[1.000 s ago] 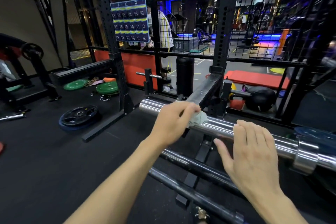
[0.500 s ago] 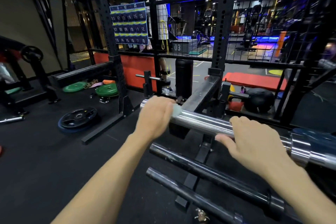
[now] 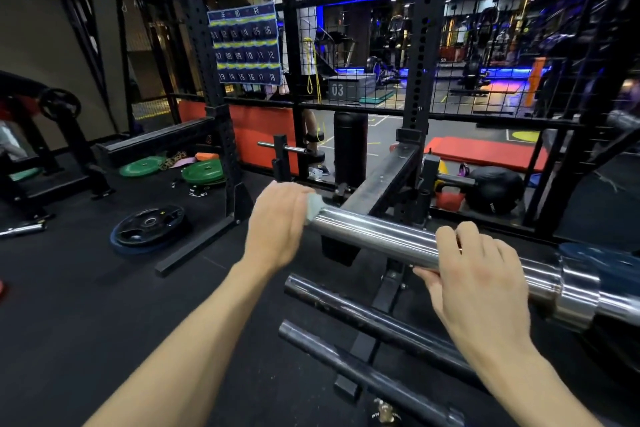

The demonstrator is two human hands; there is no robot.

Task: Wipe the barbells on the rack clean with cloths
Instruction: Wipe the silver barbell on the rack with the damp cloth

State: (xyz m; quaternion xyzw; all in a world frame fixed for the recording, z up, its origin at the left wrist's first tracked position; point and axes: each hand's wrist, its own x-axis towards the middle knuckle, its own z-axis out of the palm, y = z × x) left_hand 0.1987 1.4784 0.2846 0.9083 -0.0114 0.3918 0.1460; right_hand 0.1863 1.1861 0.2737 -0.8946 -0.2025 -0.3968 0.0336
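The left hand (image 3: pixel 277 229) has its grip wrapped around a small pale, crumpled cloth (image 3: pixel 314 205), pressing it over the free end of the shiny chrome steel barbell sleeve (image 3: pixel 374 236), likely to rub the tip clean. Further along the sleeve from that grip, the right hand (image 3: pixel 481 274) clasps the metal, fingers over the top and thumb beneath, probably to stop the bar rolling on the black steel rack (image 3: pixel 384 184). Below both grips lie two darker steel bars (image 3: pixel 363 312), seemingly awaiting wiping.
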